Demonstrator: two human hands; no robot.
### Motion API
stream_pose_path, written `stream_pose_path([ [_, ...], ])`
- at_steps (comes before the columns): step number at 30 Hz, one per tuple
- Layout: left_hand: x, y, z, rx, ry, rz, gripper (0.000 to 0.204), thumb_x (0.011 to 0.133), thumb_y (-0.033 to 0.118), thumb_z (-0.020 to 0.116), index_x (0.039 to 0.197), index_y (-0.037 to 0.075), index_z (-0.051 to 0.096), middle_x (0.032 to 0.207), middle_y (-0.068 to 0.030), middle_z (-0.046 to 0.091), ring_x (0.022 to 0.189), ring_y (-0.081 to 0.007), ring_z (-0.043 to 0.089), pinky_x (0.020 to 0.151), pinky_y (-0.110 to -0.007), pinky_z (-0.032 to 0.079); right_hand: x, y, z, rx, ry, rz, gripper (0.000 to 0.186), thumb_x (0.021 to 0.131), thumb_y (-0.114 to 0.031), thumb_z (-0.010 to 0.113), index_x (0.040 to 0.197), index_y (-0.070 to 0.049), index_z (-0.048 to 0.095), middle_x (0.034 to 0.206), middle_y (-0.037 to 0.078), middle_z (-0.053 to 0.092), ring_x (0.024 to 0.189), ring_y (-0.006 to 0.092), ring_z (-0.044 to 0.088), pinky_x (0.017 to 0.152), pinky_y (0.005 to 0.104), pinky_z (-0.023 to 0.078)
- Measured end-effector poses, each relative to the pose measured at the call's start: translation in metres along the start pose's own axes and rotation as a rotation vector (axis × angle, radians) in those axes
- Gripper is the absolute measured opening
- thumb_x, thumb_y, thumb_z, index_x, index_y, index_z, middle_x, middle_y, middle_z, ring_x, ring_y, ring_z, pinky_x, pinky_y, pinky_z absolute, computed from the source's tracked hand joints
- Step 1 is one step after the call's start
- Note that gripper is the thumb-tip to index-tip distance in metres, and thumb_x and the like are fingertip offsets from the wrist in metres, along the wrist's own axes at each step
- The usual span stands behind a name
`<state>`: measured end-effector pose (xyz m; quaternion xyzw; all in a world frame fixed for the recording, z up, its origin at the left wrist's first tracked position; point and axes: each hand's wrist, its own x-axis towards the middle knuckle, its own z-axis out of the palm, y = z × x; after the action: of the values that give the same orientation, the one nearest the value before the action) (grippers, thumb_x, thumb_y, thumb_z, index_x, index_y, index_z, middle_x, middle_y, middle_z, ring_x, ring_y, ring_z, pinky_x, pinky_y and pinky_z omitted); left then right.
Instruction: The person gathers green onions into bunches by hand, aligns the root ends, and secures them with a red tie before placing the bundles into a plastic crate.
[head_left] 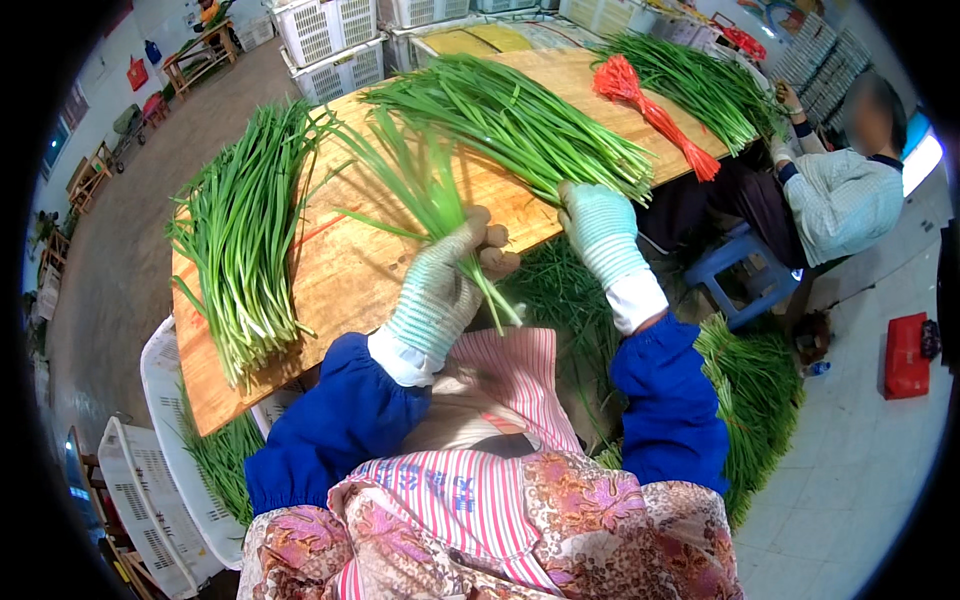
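In my gloved left hand (445,290) is a small bunch of long green stalks (430,200), white ends hanging down past my fingers. My gloved right hand (600,235) is closed at the near edge of a large pile of green stalks (490,125), pinching stems near their pale ends. Both hands are at the front edge of the wooden board (350,285). Another pile (235,230) lies on the board's left part. Red plastic ties (655,115) lie right of the middle pile, beside a further pile (690,90) at the back right.
A person (840,200) sits at the right, hands at the far pile, by a blue stool (740,275). White crates (150,500) with greens stand low left; more crates (335,75) are stacked behind. Greens (750,420) are heaped below right. A red bag (905,355) lies farther right.
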<state>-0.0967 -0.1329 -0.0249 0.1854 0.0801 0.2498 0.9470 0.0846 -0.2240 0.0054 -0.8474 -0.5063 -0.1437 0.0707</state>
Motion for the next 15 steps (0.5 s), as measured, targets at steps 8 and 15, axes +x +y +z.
stream_pose_path([
  [8, -0.006, -0.001, -0.002, -0.054, -0.045, -0.034, 0.014, 0.089, 0.011, 0.058, 0.099, 0.002, 0.053, 0.085, -0.0096, 0.058, 0.064, -0.0153, 0.054, 0.067, -0.028, 0.046, -0.032, 0.018, -0.011, 1.628, -0.265, 0.395, 0.034, 0.086, -0.026, 0.059, 0.107, 0.0, 0.056, 0.064, 0.002, 0.055, 0.048, 0.0059, 0.045, 0.041, 0.0175, 0.033],
  [15, -0.004, -0.024, -0.012, 0.131, -0.054, -0.234, 0.026, 0.089, 0.015, 0.058, 0.11, 0.0, 0.057, 0.099, -0.0123, 0.065, 0.086, -0.0241, 0.064, 0.08, -0.037, 0.053, -0.078, -0.017, -0.018, 1.662, -0.499, 0.281, 0.032, 0.089, -0.023, 0.052, 0.112, -0.001, 0.054, 0.067, 0.003, 0.059, 0.05, 0.0073, 0.052, 0.043, 0.0183, 0.039],
])
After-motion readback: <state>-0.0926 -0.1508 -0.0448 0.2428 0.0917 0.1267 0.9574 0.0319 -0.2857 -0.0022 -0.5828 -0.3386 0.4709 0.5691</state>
